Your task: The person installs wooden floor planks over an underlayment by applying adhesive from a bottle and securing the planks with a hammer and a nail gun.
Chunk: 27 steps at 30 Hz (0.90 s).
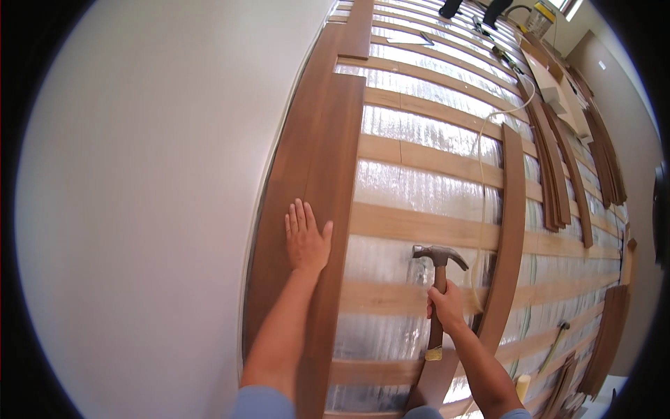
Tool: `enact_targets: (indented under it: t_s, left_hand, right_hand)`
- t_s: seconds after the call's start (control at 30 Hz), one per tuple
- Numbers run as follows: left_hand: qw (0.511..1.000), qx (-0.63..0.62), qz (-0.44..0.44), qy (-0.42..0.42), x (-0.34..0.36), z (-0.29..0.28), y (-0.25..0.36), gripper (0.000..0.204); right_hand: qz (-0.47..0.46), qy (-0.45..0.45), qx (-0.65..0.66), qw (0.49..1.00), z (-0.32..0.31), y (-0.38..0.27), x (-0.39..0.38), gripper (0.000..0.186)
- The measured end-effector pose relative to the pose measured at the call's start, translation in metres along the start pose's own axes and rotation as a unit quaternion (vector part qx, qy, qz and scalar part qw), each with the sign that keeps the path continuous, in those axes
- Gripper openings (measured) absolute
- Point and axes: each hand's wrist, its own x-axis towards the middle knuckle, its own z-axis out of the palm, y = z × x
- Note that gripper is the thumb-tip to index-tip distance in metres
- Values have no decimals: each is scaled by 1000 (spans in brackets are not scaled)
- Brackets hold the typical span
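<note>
The left hand (308, 237) lies palm-down on the brown floorboards (328, 153), fingers a bit spread and pointing away from the person. Those boards run right alongside a plain pale wall (153, 195). Right hand (447, 304) has a claw hammer (440, 257) by the handle, head on the far end, claw facing right, above shiny silver foil (419, 185) with light wood strips (433, 225) running across it. Just right of that a loose brown board (508, 209) lies across the strips, with a thin pale hose (482, 174) snaking near it. Further right there's a bunch of stacked boards (555, 174), plus a yellowish bucket-looking thing (539, 19) way up top, kinda blurry.
</note>
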Motion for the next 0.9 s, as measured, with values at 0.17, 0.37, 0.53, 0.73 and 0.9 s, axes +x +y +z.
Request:
enact_targets:
  t_s: [0.17, 0.37, 0.53, 0.73, 0.9]
  left_hand:
    - [998, 31, -60, 3, 23, 13, 27, 70]
    - [995, 29, -74, -65, 34, -5, 29, 65]
    - [994, 16, -68, -88, 40, -8, 28, 61]
    - [994, 17, -63, -92, 41, -5, 26, 58]
    - [991, 20, -75, -108, 41, -6, 26, 56]
  right_hand:
    - [-8, -15, 16, 1000, 17, -75, 97, 14]
    - [-2, -27, 43, 999, 89, -175, 244, 13]
    - [1, -40, 46, 998, 155, -220, 320, 13]
    - [41, -61, 9, 997, 152, -236, 345, 20]
    - [-15, -66, -144, 987, 123, -245, 352, 24]
